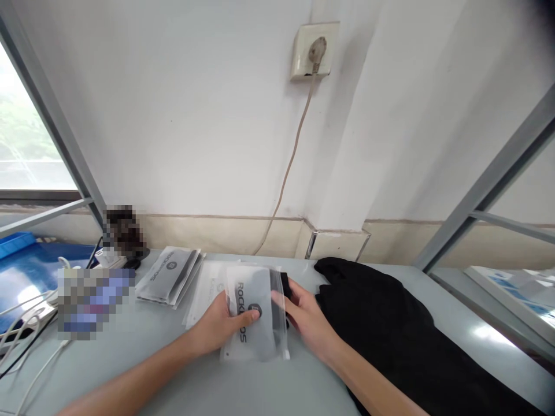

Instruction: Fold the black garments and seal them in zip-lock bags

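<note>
Left hand [225, 323]: pinches the frosted pouch [255, 274], thumb on its printed front.
Right hand [306, 315]: closed around dark folded fabric [285, 283] at the pouch's zip edge.
Pouch: between both hands, over the grey table [203, 387].
Left: stacked pouches [167, 271].
Right: black garment [385, 323], spread out.

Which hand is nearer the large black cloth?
The right. The right hand is just left of the large black cloth, at the bag's right edge; the left hand is farther left, holding the bag's left side.
</note>
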Demonstrator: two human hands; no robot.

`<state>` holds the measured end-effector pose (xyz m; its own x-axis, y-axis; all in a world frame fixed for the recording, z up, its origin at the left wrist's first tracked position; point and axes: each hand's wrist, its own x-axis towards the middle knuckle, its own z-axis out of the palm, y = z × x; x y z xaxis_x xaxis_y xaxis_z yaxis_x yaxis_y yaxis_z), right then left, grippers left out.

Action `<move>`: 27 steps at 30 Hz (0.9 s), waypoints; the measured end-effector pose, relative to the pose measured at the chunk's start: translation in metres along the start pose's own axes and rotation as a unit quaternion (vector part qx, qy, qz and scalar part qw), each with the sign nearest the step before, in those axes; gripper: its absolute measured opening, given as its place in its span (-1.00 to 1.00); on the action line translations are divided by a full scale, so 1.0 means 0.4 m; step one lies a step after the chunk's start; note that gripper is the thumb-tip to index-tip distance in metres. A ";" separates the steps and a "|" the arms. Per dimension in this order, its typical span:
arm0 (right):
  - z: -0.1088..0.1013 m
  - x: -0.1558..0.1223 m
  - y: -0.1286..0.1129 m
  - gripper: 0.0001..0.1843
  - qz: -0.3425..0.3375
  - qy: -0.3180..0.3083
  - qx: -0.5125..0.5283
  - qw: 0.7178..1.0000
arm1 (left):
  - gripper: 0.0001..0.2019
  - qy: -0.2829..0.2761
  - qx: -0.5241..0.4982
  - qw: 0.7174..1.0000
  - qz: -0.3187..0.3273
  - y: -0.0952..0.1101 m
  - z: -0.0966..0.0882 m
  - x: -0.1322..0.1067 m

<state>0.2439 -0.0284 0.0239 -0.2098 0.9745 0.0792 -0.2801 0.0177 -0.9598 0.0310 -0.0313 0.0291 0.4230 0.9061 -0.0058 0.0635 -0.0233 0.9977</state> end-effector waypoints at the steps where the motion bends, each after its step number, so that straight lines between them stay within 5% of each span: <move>1: 0.001 0.000 -0.001 -0.47 0.016 -0.011 0.040 0.999 | -0.55 0.029 -0.007 1.000 0.002 -0.001 -0.001 0.005; 4: -0.002 0.004 0.003 -0.49 0.030 -0.016 0.088 0.996 | -0.55 0.138 -0.034 0.989 0.034 -0.003 -0.002 0.017; 6: -0.008 0.006 0.009 -0.60 0.009 -0.014 0.045 0.999 | -0.54 0.162 -0.043 0.985 0.050 -0.005 -0.004 0.021; 11: -0.014 0.002 0.017 -0.62 -0.039 -0.076 -0.048 0.995 | -0.55 0.076 -0.038 0.996 -0.006 -0.012 -0.016 0.017; 17: -0.004 -0.003 0.010 -0.42 0.018 -0.140 0.010 0.990 | -0.51 0.034 -0.055 0.997 -0.050 -0.012 -0.027 0.014; 21: -0.006 -0.004 0.007 -0.47 0.012 -0.104 0.007 0.994 | -0.46 0.077 -0.076 0.992 -0.070 -0.015 -0.025 0.009; 27: -0.010 -0.007 -0.026 -0.80 0.002 -0.075 -0.080 0.994 | -0.43 0.137 -0.093 0.984 -0.058 -0.013 -0.027 0.008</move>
<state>0.2511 -0.0304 0.0327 -0.3521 0.9302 0.1036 -0.1297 0.0611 -0.9897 0.0222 -0.0237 0.0244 0.1604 0.9787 -0.1279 -0.0800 0.1420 0.9866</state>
